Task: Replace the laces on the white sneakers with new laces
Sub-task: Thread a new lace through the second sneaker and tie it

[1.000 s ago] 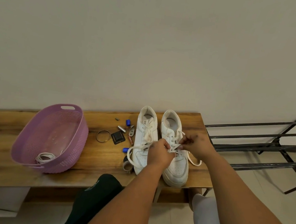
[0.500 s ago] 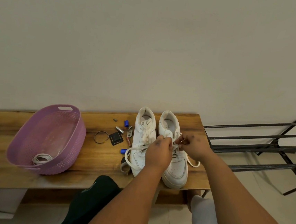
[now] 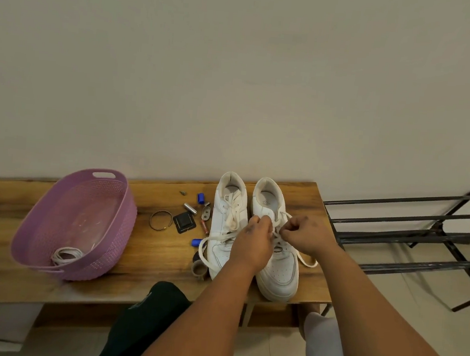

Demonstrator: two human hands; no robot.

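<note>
While the two white sneakers (image 3: 254,231) stand side by side on the wooden bench (image 3: 149,252), the left hand (image 3: 254,244) and right hand (image 3: 307,235) each pinch the lace (image 3: 276,233) of the right shoe in a tight grip. A coiled lace (image 3: 65,254) lies in the purple basket (image 3: 74,219).

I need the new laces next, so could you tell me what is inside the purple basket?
A coil of white lace lies at the near end of the purple basket; its near wall hides the floor right behind it.
</note>
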